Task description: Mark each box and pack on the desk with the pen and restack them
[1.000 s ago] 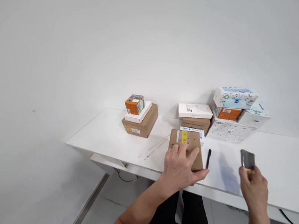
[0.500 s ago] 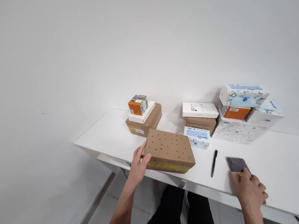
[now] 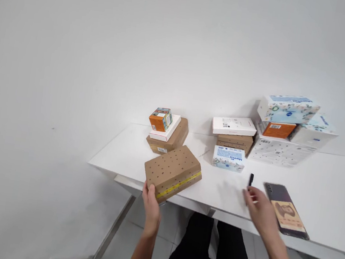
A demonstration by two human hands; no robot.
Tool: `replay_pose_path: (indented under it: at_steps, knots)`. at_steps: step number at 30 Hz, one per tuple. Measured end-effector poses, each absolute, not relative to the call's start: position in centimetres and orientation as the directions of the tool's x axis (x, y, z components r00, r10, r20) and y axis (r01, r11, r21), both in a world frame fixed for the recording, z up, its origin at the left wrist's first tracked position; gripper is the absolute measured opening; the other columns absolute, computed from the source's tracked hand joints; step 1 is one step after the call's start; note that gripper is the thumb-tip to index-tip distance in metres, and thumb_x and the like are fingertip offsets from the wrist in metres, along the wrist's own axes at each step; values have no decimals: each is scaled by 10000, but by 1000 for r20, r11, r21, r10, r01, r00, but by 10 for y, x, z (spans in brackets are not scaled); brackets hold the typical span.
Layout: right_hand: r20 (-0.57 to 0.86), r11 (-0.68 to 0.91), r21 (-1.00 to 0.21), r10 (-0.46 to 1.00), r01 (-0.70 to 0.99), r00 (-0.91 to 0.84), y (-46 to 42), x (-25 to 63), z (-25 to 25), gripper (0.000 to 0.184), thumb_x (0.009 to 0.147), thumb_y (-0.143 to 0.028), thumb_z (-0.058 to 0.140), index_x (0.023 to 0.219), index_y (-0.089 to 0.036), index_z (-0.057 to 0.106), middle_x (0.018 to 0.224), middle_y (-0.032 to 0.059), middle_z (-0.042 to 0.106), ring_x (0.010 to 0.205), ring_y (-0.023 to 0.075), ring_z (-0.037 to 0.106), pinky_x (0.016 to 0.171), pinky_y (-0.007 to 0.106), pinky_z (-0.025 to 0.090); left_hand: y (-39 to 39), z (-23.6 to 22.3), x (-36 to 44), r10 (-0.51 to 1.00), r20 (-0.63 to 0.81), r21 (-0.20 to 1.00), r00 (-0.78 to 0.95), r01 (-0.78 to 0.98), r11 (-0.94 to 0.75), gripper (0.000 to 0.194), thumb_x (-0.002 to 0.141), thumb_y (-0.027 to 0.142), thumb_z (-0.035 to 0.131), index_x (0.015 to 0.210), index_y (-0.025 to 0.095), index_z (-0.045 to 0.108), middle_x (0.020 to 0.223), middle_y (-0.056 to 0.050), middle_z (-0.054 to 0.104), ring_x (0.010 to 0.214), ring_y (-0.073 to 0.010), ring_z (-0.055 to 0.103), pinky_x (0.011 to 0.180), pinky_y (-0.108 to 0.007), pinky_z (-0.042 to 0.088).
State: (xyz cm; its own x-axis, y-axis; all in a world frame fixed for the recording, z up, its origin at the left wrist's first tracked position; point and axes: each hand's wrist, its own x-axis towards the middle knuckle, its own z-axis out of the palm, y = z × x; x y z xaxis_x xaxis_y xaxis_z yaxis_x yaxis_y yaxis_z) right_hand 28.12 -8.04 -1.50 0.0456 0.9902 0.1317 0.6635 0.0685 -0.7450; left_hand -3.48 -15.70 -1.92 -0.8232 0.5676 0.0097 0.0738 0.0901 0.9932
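Observation:
My left hand (image 3: 150, 206) grips the near left corner of a brown cardboard box (image 3: 171, 166) with dark dots and a yellow strip along its side. The box is tilted at the table's front edge. My right hand (image 3: 260, 207) has loosely curved fingers and seems to hold nothing. It hovers over the lower part of a black pen (image 3: 251, 179), whose capped end still shows. Right of that hand, a smartphone (image 3: 288, 211) in a clear case with a printed picture lies on the table.
Behind the held box, another cardboard box (image 3: 178, 137) carries a flat white box (image 3: 165, 133) and a small orange box (image 3: 160, 120). A tissue pack (image 3: 229, 158) stands before a white box (image 3: 234, 126) on a dotted one. More packs (image 3: 288, 110) are piled at right on the white table (image 3: 339, 202).
My left hand has shifted the cardboard box left and turned it, its right end swinging away from me. My right hand has left the smartphone and moved left over the pen.

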Motion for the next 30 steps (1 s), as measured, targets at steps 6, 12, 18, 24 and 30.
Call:
replay_pose_path:
  at_steps: [6,12,18,24,30]
  knots:
    - [154,303,-909,882,286,-446,-78,180,-5,457,878,-407,451,1292,-215,479,1252,118,573,895,181,628,762,346,533,-176,-25,16,776,-100,990,-622,13,138,529,845,530,478,1283,270,337,1262,-111,473,1055,-216,579,791,-331,529]
    - [164,301,-922,875,245,-455,-60,157,-16,489,900,-372,403,1359,-206,423,1343,135,506,1010,194,602,831,371,514,-163,-24,19,847,157,925,-508,375,54,450,801,451,590,1159,227,434,1207,-111,453,1102,-226,518,938,-416,460]
    - [114,214,-947,922,241,-369,-72,177,-23,421,880,-395,445,1247,-206,531,1216,122,595,844,170,640,768,348,528,-122,-27,4,834,248,865,-493,501,39,588,772,417,624,1293,257,403,1227,-111,353,1089,-230,519,864,-403,503]
    - [39,109,-958,965,265,-258,-71,191,-52,394,864,-451,445,1112,-182,593,909,71,678,585,152,624,562,296,519,-65,-19,12,903,315,751,-293,658,-48,588,817,361,572,1364,235,395,1219,-130,426,1172,-249,488,985,-431,426]
    - [228,277,-882,959,382,-168,-73,194,-75,297,875,-396,435,916,-189,643,796,71,698,664,200,643,658,322,518,-24,-11,16,936,347,685,-54,697,-213,652,829,281,553,1426,231,294,1379,-116,453,1307,-247,390,1066,-429,344]
